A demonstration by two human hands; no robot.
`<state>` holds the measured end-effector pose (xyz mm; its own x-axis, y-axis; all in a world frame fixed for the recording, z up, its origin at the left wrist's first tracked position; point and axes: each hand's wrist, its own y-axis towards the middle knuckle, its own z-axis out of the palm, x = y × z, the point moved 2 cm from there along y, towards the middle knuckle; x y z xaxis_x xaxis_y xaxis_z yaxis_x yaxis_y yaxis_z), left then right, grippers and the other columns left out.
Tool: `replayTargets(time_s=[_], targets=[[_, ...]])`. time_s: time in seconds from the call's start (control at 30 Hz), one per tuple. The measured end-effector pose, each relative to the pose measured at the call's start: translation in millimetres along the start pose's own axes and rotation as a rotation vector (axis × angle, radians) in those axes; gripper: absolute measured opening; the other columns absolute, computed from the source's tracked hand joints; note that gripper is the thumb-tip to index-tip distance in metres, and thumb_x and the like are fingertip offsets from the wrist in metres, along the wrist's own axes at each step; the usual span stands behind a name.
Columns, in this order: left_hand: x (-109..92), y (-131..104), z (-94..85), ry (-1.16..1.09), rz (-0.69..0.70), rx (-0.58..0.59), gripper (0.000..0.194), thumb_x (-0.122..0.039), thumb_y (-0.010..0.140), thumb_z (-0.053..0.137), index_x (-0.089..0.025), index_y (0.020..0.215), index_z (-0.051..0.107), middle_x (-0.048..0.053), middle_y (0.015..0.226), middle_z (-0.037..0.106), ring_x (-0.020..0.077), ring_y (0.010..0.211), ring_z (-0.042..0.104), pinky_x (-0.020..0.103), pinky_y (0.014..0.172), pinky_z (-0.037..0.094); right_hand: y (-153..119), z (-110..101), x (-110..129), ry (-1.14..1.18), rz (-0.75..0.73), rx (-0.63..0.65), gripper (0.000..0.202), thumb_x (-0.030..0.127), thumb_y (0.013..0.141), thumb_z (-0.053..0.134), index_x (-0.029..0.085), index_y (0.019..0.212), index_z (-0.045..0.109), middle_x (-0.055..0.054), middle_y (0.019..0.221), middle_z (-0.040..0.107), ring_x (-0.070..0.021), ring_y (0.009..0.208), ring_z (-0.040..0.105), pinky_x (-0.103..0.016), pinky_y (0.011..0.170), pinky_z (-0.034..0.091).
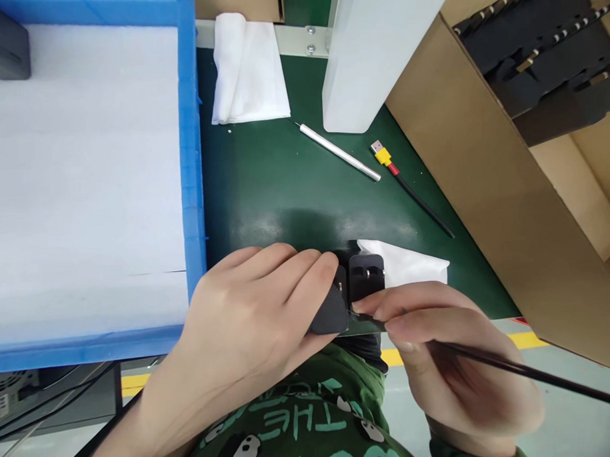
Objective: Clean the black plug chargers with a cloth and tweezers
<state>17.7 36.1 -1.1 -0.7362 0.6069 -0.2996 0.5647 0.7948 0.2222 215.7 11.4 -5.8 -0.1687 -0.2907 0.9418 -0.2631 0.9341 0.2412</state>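
My left hand [257,300] is closed around a small black plastic casing [332,311] at the table's front edge. Its fingers cover much of the casing. Just right of it is a flat black piece [367,274] with rounded corners and small shiny metal bits; I cannot tell whether the two are joined. My right hand [455,354] pinches a thin black cord-like length [544,375], which runs out to the right edge of the view. Its fingertips are close against the casing's right side, where a fine, bright tip shows. A white cloth [408,262] lies behind these fingers.
A blue-rimmed tray [189,184] with a white lining stands left, a dark block [10,48] in it. Behind are a folded white cloth [250,70], a silver pen-like tool [340,152], a short USB cable [411,189] and a white post [375,57]. An open cardboard box [487,175] stands right.
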Motion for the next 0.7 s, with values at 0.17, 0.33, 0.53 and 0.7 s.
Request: replayTargets(time_s=[0.17,0.33,0.53,0.7], targets=[[-0.6,-1.1,-2.3,0.007,0.004,-0.014,0.035,-0.040,0.088,0.072,-0.014,0.111,0.065,0.003,0.099,0.075,0.0224,0.085,0.068,0.038,0.067,0.046,0.4,0.7,0.8,0.010,-0.003,-0.022,0.024,-0.003,0.088,0.060,0.015,0.103,0.066,-0.004,0.107,0.068,-0.0148,0.096,0.071,-0.030,0.079,0.061],[-0.6,-1.7,-1.0,0.015,0.009,-0.022,0.036,-0.040,0.088,0.071,-0.013,0.112,0.066,0.003,0.098,0.075,0.0221,0.084,0.068,0.038,0.066,0.046,0.8,0.7,1.1,0.009,-0.010,-0.028,0.024,-0.003,0.088,0.060,0.015,0.103,0.066,-0.004,0.106,0.068,-0.0146,0.096,0.071,-0.029,0.078,0.061],[-0.5,-0.3,1.1,0.015,0.009,-0.027,0.035,-0.039,0.089,0.071,-0.013,0.111,0.066,0.002,0.097,0.075,0.0222,0.083,0.069,0.038,0.066,0.047,1.0,0.8,-0.5,0.009,-0.020,-0.041,0.023,-0.003,0.087,0.061,0.014,0.102,0.066,-0.004,0.105,0.068,-0.0146,0.095,0.071,-0.029,0.078,0.061],[-0.3,0.5,0.9,0.016,0.007,-0.018,0.032,-0.039,0.089,0.071,-0.014,0.110,0.066,0.003,0.097,0.075,0.0220,0.083,0.068,0.038,0.066,0.046,0.5,-0.4,-0.5,0.016,-0.020,0.008,0.025,-0.003,0.086,0.061,0.014,0.103,0.065,-0.004,0.106,0.068,-0.0151,0.096,0.072,-0.029,0.077,0.062]])
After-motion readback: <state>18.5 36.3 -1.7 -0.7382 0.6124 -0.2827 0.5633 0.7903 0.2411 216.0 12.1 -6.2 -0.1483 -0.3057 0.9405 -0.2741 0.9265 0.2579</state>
